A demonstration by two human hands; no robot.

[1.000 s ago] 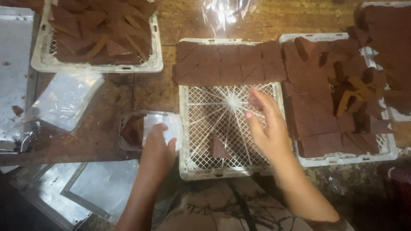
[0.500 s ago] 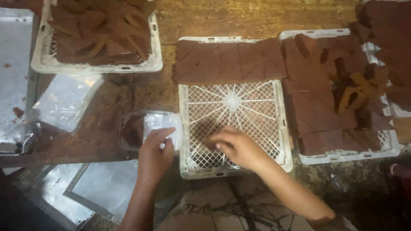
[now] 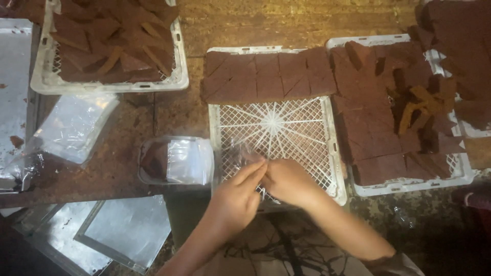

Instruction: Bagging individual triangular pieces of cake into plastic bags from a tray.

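Your left hand: your left hand [image 3: 236, 197] sits over the near edge of the white mesh crate [image 3: 327, 153], fingers stretched forward and pinched on a thin clear plastic bag [image 3: 240, 153].
Your right hand: your right hand [image 3: 289, 181] touches the left one, fingers curled inward at the same spot; whether it grips the bag or a brown piece I cannot tell, as the fingertips are hidden and blurred.
Clear plastic bag: it is held just above the bare mesh at the crate's near left corner, hard to make out against the grid.
Middle crate: a row of brown cake slabs [image 3: 266, 74] fills its far end; the rest is bare mesh.
Filled packet: a clear packet with a brown piece inside [image 3: 176, 161] lies on the worn wooden table [image 3: 117, 168], just left of the crate.
Stack of bags: a pile of empty clear bags [image 3: 76, 125] lies further left.
Right crate: a second white crate [image 3: 460, 174] touches the middle one, packed with brown slabs and loose offcuts.
Far left crate: a third crate [image 3: 176, 76] holds jumbled brown triangular pieces.
Metal trays: shiny trays [image 3: 128, 230] lie below the table edge at near left.
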